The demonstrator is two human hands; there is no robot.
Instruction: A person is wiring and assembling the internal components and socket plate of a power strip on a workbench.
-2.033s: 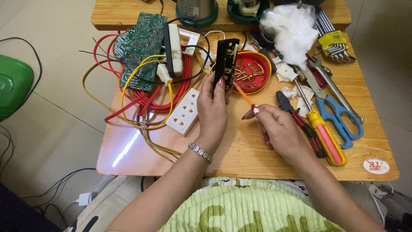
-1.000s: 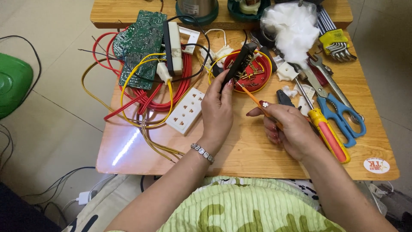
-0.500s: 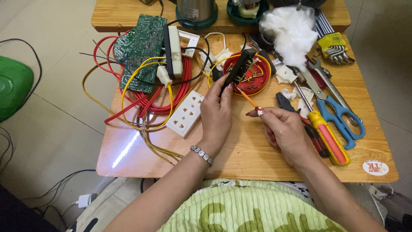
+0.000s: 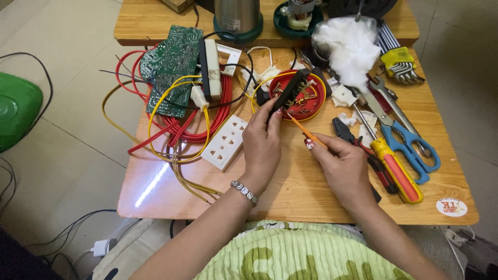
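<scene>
My left hand (image 4: 265,140) grips a black oblong electrical part (image 4: 291,92), holding it tilted over a round red tray (image 4: 317,101) of small metal bits. My right hand (image 4: 341,165) pinches a thin orange-handled screwdriver (image 4: 303,129), whose tip reaches up to the black part's lower end. A bead bracelet circles my left wrist. Both hands hover just above the wooden table (image 4: 290,197).
Left of the hands lie a white socket strip (image 4: 225,142), red and yellow wire coils (image 4: 181,124) and a green circuit board (image 4: 170,66). At the right are pliers (image 4: 345,129), a yellow-red screwdriver (image 4: 391,168), blue scissors (image 4: 410,142), hex keys (image 4: 402,65) and white stuffing (image 4: 347,44).
The black part went from upright in my left hand to tilted over the red tray. My right hand brought the orange screwdriver's tip up against its lower end.
</scene>
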